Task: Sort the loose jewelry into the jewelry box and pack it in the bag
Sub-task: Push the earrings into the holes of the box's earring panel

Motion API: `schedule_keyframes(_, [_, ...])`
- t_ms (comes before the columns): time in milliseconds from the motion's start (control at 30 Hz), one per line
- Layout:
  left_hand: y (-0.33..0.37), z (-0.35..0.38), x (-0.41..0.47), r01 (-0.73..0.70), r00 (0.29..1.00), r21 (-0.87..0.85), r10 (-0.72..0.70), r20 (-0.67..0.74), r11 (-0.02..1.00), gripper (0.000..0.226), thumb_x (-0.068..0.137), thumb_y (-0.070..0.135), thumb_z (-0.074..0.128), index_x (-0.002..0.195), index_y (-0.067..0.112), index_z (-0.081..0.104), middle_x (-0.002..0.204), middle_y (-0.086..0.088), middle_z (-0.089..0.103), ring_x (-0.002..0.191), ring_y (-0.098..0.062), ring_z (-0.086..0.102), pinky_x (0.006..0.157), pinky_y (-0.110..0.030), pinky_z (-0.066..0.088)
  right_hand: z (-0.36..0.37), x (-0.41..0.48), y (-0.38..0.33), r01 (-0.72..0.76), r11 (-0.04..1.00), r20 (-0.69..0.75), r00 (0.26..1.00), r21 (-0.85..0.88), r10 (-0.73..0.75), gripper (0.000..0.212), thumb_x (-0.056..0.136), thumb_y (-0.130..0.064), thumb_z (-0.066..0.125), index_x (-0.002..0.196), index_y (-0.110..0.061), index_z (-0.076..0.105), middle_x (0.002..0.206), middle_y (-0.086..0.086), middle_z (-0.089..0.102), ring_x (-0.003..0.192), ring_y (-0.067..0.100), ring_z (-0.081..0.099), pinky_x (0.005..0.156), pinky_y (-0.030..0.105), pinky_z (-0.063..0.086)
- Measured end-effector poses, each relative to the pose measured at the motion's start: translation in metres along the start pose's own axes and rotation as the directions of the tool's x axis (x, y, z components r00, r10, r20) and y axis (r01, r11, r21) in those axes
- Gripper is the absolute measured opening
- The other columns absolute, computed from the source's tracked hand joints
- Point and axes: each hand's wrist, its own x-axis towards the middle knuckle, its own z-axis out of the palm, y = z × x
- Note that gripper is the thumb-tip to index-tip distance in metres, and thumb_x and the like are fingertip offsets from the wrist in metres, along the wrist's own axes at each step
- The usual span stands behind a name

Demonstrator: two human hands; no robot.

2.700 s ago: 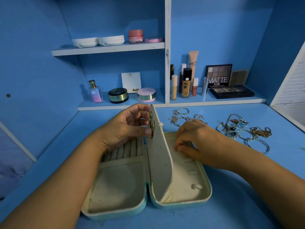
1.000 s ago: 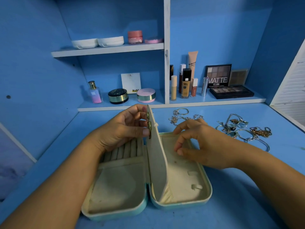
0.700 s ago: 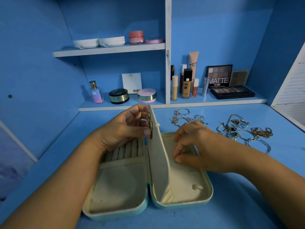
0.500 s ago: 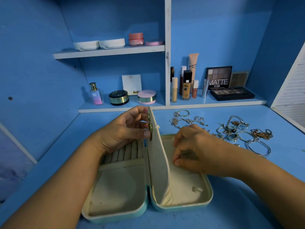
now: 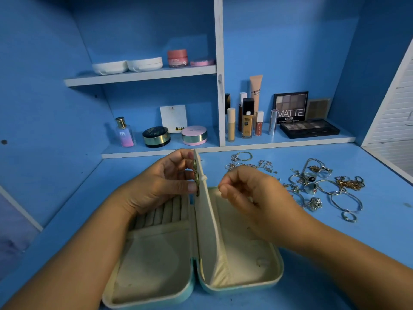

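A pale teal jewelry box (image 5: 234, 287) with cream lining lies open on the blue desk in front of me. Its middle divider flap (image 5: 206, 220) stands upright. My left hand (image 5: 165, 184) pinches the flap's top edge, with small gold earrings (image 5: 196, 175) pinned there under my thumb. My right hand (image 5: 250, 193) hovers over the box's right half, fingers curled and pinched near the flap; whether it holds anything is hidden. Loose silver and gold jewelry (image 5: 312, 186) lies scattered on the desk to the right. No bag is in view.
Low shelves at the back hold cosmetics: a perfume bottle (image 5: 125, 133), compacts (image 5: 156, 136), foundation tubes (image 5: 247, 118) and eyeshadow palettes (image 5: 309, 128). More chains (image 5: 243, 161) lie behind the box. A white louvred panel (image 5: 393, 121) borders the right side.
My right hand has lifted out of the box's right half and moved up toward the flap's top. My left hand and the flap have stayed in place.
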Motion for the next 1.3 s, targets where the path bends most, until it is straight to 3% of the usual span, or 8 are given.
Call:
schedule_keyframes(100, [0.000, 0.000, 0.000, 0.006, 1.000, -0.007, -0.006, -0.001, 1.000, 0.060, 0.049, 0.024, 0.096, 0.100, 0.021, 0.064, 0.089, 0.002, 0.064, 0.078, -0.006, 0.062, 0.068, -0.020, 0.053, 0.012, 0.002, 0.003, -0.038, 0.973, 0.002, 0.999, 0.228, 0.038, 0.008, 0.093, -0.016, 0.057, 0.086, -0.018, 0.060, 0.080, 0.004, 0.067, 0.079, 0.019, 0.065, 0.076, 0.028, 0.055])
schedule_keyframes(300, [0.001, 0.001, 0.001, 0.015, 1.000, 0.015, -0.014, -0.018, 1.000, 0.069, 0.049, 0.025, 0.096, 0.105, 0.015, 0.058, 0.090, 0.002, 0.065, 0.080, -0.008, 0.063, 0.071, -0.022, 0.054, 0.019, 0.007, -0.003, -0.005, 0.909, 0.032, 0.999, 0.417, -0.009, 0.007, 0.093, -0.007, 0.054, 0.090, -0.005, 0.060, 0.078, -0.003, 0.065, 0.074, 0.003, 0.064, 0.072, 0.015, 0.050])
schedule_keyframes(533, [0.002, 0.001, 0.000, 0.026, 1.000, 0.020, -0.026, -0.009, 0.999, 0.073, 0.051, 0.024, 0.095, 0.109, 0.011, 0.053, 0.089, 0.001, 0.064, 0.081, -0.010, 0.063, 0.073, -0.024, 0.055, 0.019, 0.008, -0.002, -0.022, 0.886, 0.045, 0.999, 0.463, 0.001, 0.007, 0.093, -0.005, 0.055, 0.088, -0.005, 0.059, 0.073, -0.007, 0.067, 0.072, 0.002, 0.065, 0.070, 0.014, 0.050])
schedule_keyframes(667, [0.003, 0.000, 0.000, 0.047, 0.999, 0.041, -0.046, -0.026, 0.998, 0.067, 0.054, 0.012, 0.089, 0.111, 0.011, 0.053, 0.089, 0.001, 0.063, 0.083, -0.013, 0.062, 0.075, -0.027, 0.056, 0.019, 0.007, -0.002, -0.031, 0.887, 0.061, 0.998, 0.461, 0.003, 0.006, 0.092, -0.004, 0.056, 0.088, -0.005, 0.060, 0.072, -0.007, 0.067, 0.070, 0.000, 0.064, 0.069, 0.013, 0.050])
schedule_keyframes(800, [0.002, -0.001, 0.000, 0.037, 0.999, 0.051, -0.036, -0.020, 0.998, 0.073, 0.051, 0.024, 0.095, 0.110, 0.013, 0.054, 0.090, 0.003, 0.063, 0.084, -0.011, 0.062, 0.075, -0.025, 0.054, 0.018, 0.007, -0.002, -0.037, 0.889, 0.060, 0.998, 0.457, 0.011, 0.006, 0.092, -0.005, 0.056, 0.090, -0.001, 0.060, 0.073, -0.006, 0.066, 0.069, 0.000, 0.064, 0.068, 0.014, 0.050])
schedule_keyframes(967, [0.002, 0.001, 0.000, 0.016, 1.000, 0.036, -0.016, -0.001, 0.999, 0.069, 0.052, 0.025, 0.095, 0.106, 0.013, 0.054, 0.088, 0.004, 0.063, 0.081, -0.009, 0.062, 0.073, -0.024, 0.054, 0.019, 0.008, -0.002, -0.065, 0.882, 0.059, 0.997, 0.468, 0.042, 0.008, 0.094, -0.008, 0.054, 0.091, -0.003, 0.059, 0.077, -0.003, 0.069, 0.075, 0.008, 0.067, 0.077, 0.026, 0.056])
schedule_keyframes(1300, [0.001, -0.001, 0.001, 0.010, 1.000, 0.070, -0.010, -0.001, 0.998, 0.062, 0.053, 0.026, 0.094, 0.104, 0.018, 0.059, 0.088, 0.005, 0.063, 0.084, -0.010, 0.061, 0.074, -0.025, 0.054, 0.017, 0.007, -0.004, -0.072, 0.881, 0.069, 0.997, 0.467, 0.045, 0.008, 0.092, -0.004, 0.055, 0.090, 0.003, 0.059, 0.073, -0.003, 0.067, 0.068, 0.004, 0.065, 0.069, 0.019, 0.053])
